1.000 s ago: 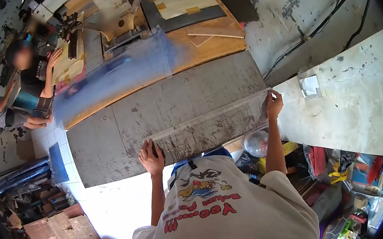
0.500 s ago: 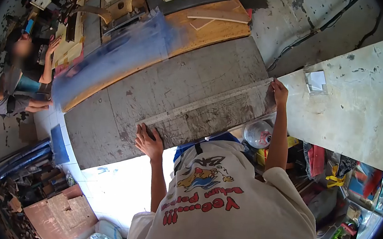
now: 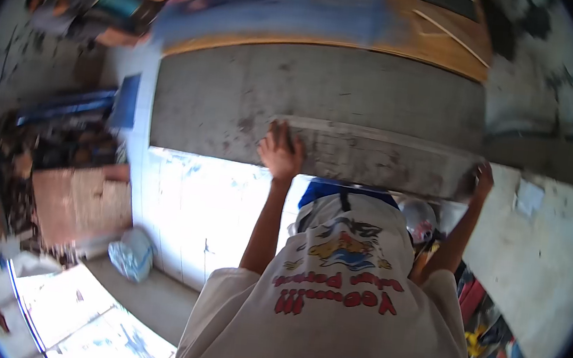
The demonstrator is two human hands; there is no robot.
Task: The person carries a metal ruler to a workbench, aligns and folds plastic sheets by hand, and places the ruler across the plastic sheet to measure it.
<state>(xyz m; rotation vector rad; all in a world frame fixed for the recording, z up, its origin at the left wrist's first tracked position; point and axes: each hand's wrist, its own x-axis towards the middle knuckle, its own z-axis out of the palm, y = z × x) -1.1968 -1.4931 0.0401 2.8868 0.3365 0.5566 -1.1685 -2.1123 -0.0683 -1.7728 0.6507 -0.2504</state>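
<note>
A long, pale ruler-like strip (image 3: 382,136) lies along the scuffed grey tabletop (image 3: 204,97). At its left end rests my left hand (image 3: 281,153), palm down with the fingers apart, the fingertips touching the strip or the surface just beside it. My right hand (image 3: 484,180) is at the opposite end, by the table's right edge, its fingers bent around the strip's tip. Motion blur softens both hands and hides any markings on the strip.
Beyond the grey top runs a wooden-edged bench (image 3: 438,63) with bluish plastic sheeting (image 3: 275,20) on it. Another person (image 3: 87,11) is at the far left. A white board (image 3: 524,239) stands on the right, and a clear bottle (image 3: 418,217) sits under the table edge.
My view has swung left and down, so table and hands appear turned and further right. Both hands remain at the strip's two ends.
</note>
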